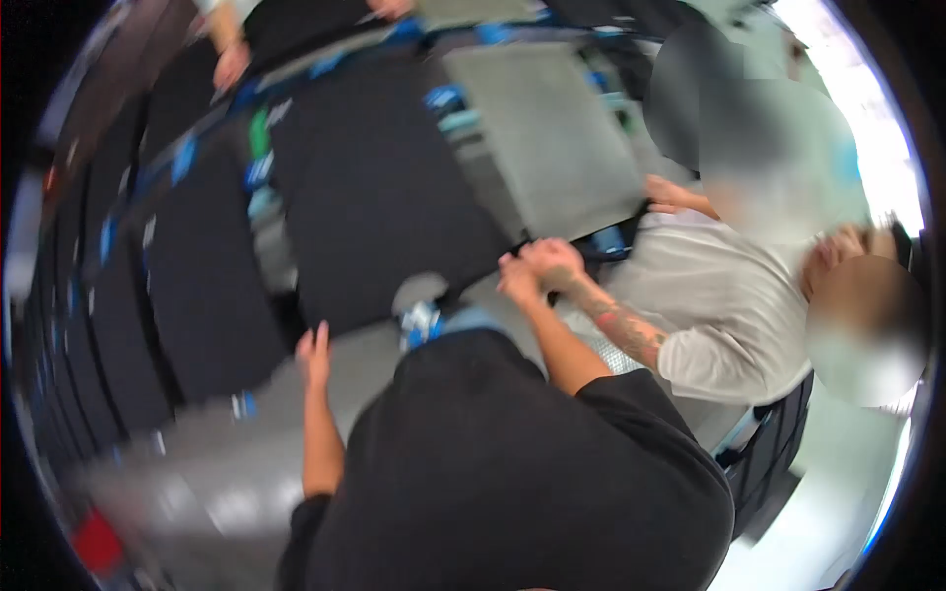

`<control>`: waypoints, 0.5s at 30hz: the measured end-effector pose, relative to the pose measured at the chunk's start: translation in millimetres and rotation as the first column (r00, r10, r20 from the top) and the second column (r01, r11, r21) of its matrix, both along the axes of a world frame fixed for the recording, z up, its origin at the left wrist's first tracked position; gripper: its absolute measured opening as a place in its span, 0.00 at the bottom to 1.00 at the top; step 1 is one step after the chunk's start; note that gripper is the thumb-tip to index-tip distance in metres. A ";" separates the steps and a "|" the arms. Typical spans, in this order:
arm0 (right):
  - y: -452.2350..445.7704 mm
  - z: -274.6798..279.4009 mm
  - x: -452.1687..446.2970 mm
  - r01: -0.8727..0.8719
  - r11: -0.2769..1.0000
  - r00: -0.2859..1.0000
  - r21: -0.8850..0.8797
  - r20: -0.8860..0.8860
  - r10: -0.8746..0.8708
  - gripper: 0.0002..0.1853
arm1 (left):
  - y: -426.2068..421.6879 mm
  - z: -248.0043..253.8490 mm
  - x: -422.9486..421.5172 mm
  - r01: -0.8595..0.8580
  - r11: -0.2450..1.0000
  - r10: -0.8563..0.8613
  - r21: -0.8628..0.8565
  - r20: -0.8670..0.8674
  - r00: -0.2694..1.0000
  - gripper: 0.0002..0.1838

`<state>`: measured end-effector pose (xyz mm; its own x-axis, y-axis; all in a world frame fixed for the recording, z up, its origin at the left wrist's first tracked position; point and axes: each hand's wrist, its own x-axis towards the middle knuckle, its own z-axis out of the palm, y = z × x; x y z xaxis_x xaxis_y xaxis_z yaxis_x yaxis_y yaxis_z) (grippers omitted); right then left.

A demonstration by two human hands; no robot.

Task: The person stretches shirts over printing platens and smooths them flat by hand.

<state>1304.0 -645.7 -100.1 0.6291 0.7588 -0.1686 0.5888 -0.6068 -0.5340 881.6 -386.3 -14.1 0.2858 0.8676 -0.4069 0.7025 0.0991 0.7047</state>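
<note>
A black cloth panel (379, 187) lies flat on a board in front of me, with a rounded grey tab (421, 292) at its near edge. My left hand (314, 357) is at the panel's near left corner, fingers stretched out; I cannot tell whether they touch it. At the near right corner is my right hand (519, 280), its fingers bent and blurred, so a grip on the cloth cannot be made out. Right beside it, a co-worker's hand (554, 258) reaches in and overlaps it in view.
A bare grey board (552, 138) lies right of the panel. More black panels (202, 266) line up to the left. Blue-marked clamps (258, 169) sit between boards. A co-worker in a white shirt (729, 295) stands close on my right. Another person's hand (232, 65) is across the far side.
</note>
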 end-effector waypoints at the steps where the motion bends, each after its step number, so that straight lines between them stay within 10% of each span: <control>1: -11.1 -13.3 -5.2 0.351 0.927 0.821 0.129 -0.519 -0.239 0.18 | -8.1 0.5 2.5 -0.091 0.995 0.083 0.048 0.138 0.987 0.36; 8: -32.4 36.3 -33.2 0.706 0.687 0.250 -0.170 -0.848 -0.467 0.29 | -2.8 -1.3 0.9 -0.047 0.998 0.046 0.041 0.035 0.998 0.26; 15: 9.1 59.6 -35.6 0.642 0.744 0.154 -0.183 -0.920 -0.360 0.35 | -9.7 -12.8 -1.4 -0.172 0.976 0.192 -0.135 0.156 0.969 0.24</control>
<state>1268.3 -636.6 -40.5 0.4578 0.4335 -0.7762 -0.6998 -0.3628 -0.6154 880.2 -396.0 -26.9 0.2000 0.8592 -0.4709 0.5382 0.3053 0.7856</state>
